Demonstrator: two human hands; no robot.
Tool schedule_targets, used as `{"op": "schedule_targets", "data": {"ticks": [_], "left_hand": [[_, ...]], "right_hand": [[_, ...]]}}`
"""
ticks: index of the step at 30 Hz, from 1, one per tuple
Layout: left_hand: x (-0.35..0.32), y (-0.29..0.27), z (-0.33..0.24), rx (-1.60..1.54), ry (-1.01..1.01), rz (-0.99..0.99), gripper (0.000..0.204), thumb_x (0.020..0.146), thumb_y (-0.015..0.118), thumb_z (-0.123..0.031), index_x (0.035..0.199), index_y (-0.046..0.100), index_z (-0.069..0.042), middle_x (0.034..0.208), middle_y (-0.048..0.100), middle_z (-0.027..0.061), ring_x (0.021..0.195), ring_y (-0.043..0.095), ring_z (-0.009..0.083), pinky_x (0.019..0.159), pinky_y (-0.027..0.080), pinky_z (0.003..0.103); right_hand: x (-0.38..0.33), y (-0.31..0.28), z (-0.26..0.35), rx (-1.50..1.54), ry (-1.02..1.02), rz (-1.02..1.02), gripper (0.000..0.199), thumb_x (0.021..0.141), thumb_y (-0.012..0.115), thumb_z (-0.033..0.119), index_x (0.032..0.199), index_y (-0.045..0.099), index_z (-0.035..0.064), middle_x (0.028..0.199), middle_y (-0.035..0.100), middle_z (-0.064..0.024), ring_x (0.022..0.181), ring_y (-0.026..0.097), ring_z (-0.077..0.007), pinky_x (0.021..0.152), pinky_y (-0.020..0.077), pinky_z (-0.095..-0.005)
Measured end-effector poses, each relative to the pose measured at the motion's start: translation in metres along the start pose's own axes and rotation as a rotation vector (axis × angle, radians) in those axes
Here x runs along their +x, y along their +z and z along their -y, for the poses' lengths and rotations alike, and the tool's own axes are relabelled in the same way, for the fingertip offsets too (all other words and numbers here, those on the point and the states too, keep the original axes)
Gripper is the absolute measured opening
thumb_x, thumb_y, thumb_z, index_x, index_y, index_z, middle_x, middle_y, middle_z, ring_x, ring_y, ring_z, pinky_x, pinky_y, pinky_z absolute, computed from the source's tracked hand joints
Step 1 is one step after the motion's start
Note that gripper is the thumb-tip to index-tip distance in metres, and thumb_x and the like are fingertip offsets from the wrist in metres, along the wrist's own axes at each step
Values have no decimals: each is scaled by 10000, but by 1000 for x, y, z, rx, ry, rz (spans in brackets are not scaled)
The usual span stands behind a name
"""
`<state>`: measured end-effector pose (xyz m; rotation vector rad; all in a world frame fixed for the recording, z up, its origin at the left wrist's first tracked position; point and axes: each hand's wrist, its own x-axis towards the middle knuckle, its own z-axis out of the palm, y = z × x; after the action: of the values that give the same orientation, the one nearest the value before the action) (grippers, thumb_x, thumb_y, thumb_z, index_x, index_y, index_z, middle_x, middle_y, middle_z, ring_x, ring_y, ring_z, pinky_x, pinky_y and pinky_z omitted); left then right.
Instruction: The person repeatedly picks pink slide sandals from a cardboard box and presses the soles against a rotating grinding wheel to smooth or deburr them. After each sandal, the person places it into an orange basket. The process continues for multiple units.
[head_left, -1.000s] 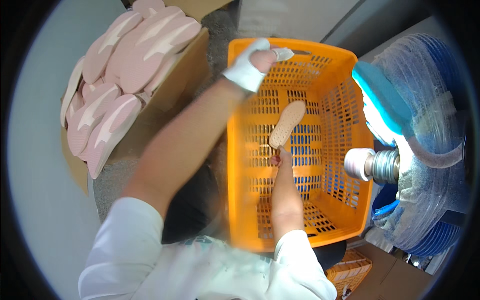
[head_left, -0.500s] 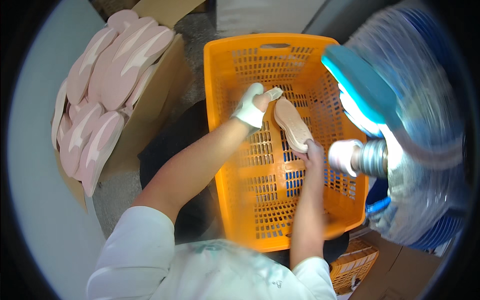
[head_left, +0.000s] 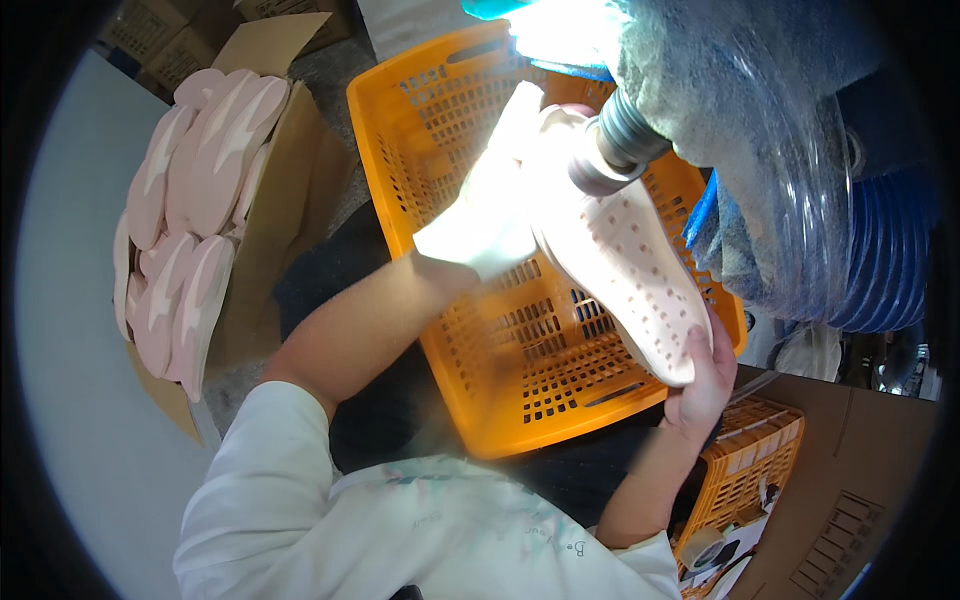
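A pale pink shoe sole (head_left: pixel 632 275), dotted with small holes, is held slantwise over the orange crate (head_left: pixel 497 440). My left hand (head_left: pixel 488 205), in a white glove, grips its far end, though glare washes out the fingers. Bare, my right hand (head_left: pixel 703 380) pinches the near end, thumb on top. A grey ribbed cylinder with a round head (head_left: pixel 620 145) overlaps the far part of the sole; whether the two touch I cannot tell.
Left of the crate, a cardboard box (head_left: pixel 268 215) is heaped with pink soles (head_left: pixel 190 170). A bright lamp (head_left: pixel 570 35) glares at the top. Plastic-wrapped blue ribbed hose (head_left: pixel 880 255) bulges at the right. A second orange crate (head_left: pixel 755 450) stands at the lower right.
Both hands have lifted the sole out of the crate, up towards the ribbed cylinder. The left hand, formerly beside the sole, now grips its far end. The view has shifted to the right.
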<state>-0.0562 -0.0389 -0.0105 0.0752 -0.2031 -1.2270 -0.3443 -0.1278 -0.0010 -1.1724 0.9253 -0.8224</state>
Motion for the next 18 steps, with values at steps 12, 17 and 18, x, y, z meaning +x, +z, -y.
{"op": "schedule_targets", "data": {"ticks": [12, 17, 18], "left_hand": [[-17, 20, -23, 1082, 457, -50, 374, 1051, 537, -288, 1327, 533, -35, 1250, 625, 126, 1189, 606, 238, 1081, 475, 414], [-18, 5, -6, 1388, 426, 187, 457, 1029, 598, -255, 1405, 470, -29, 1369, 580, 147, 1267, 573, 248, 1104, 468, 426], [-18, 4, -5, 1019, 276, 246, 569, 1016, 630, -251, 1487, 389, -40, 1441, 534, 153, 1331, 539, 256, 1139, 450, 427]], "right_hand": [[46, 32, -20, 8, 135, 342, 405, 866, 737, 139, 1209, 618, -41, 1104, 699, -126, 1001, 677, -181, 906, 531, -306], [87, 42, -13, -213, 192, 639, 689, 853, 781, 188, 1434, 525, -78, 1299, 669, -153, 1112, 655, -190, 968, 503, -329], [93, 39, -5, -346, 225, 597, 682, 852, 781, 186, 1429, 529, -77, 1294, 670, -153, 1107, 655, -190, 964, 504, -328]]}}
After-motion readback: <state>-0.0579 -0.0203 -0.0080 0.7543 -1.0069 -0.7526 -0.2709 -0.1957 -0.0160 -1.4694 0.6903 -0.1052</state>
